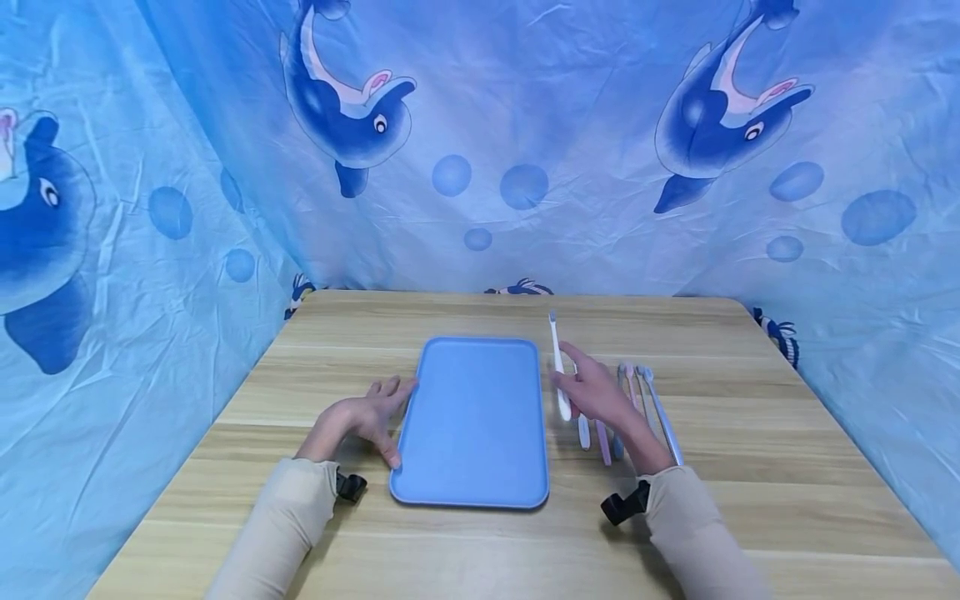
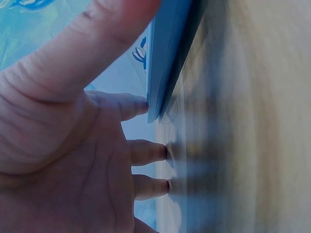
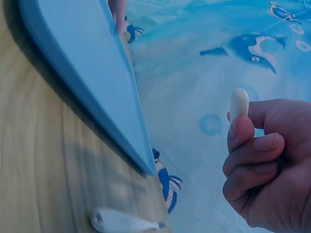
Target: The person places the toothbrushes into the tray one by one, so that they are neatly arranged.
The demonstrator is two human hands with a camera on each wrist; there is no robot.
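Past sleeves (image 1: 273, 521), pinching brush (image 1: 557, 354) in right hand (image 1: 595, 392) (left hand (image 1: 366, 414) spread at tray's (image 1: 472, 417) left edge); swung low, might scatter others (image 1: 666, 423).

We are looking into a makeshift curtained booth, though we cannot tell what building holds it. Creased blue cloth (image 1: 585, 92) hangs behind the wood-grain table (image 1: 810, 500) and along its left and right sides, printed with dolphins (image 1: 322, 112) and round bubbles (image 1: 523, 187). Black wrist devices (image 1: 350, 488) over the table's near half suggest a recording station to us.
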